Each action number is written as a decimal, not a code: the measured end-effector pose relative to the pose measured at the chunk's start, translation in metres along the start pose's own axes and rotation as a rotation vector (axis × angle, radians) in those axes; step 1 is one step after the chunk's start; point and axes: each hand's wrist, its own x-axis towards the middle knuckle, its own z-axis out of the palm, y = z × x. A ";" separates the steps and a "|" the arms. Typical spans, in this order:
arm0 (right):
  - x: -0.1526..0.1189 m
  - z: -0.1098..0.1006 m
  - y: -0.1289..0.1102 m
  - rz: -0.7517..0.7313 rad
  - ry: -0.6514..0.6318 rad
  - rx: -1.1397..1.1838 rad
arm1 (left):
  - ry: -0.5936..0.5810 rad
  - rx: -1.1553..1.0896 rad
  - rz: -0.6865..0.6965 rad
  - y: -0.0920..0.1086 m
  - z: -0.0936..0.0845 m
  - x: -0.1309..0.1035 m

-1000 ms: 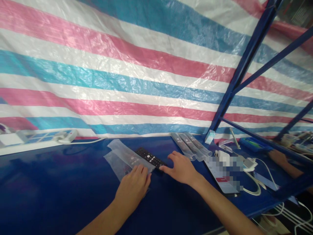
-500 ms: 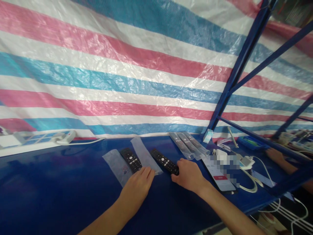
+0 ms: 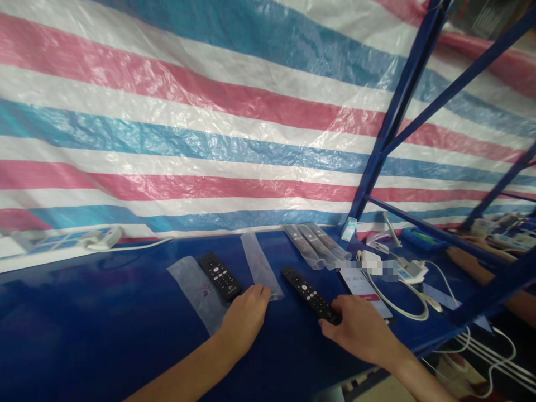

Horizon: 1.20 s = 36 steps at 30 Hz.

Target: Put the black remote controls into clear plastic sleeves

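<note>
My right hand [image 3: 362, 324] grips the near end of a black remote control [image 3: 310, 293], its button side up and its far end pointing away to the left. My left hand [image 3: 247, 312] has its fingers closed at the near end of a clear plastic sleeve [image 3: 260, 267], which lies flat between the two remotes. Just beyond that hand rests a second black remote control [image 3: 218, 276], buttons up. Another clear plastic sleeve [image 3: 196, 290] lies along its left side, partly behind my left wrist.
Several sleeved remotes [image 3: 312, 244] lie at the back. A phone [image 3: 368, 296] is partly behind my right hand, near white cables and a charger [image 3: 371, 262]. A blue metal frame [image 3: 389, 128] rises at right; another person's arm [image 3: 481, 268] is beyond. A power strip [image 3: 75, 240] sits far left.
My right hand has drawn its remote to the right and nearer to me, away from the sleeve. The sleeve at my left hand has shifted right, away from the left remote.
</note>
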 end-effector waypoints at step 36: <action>-0.018 0.032 -0.011 -0.235 0.012 0.412 | 0.188 -0.076 0.266 0.003 0.019 -0.004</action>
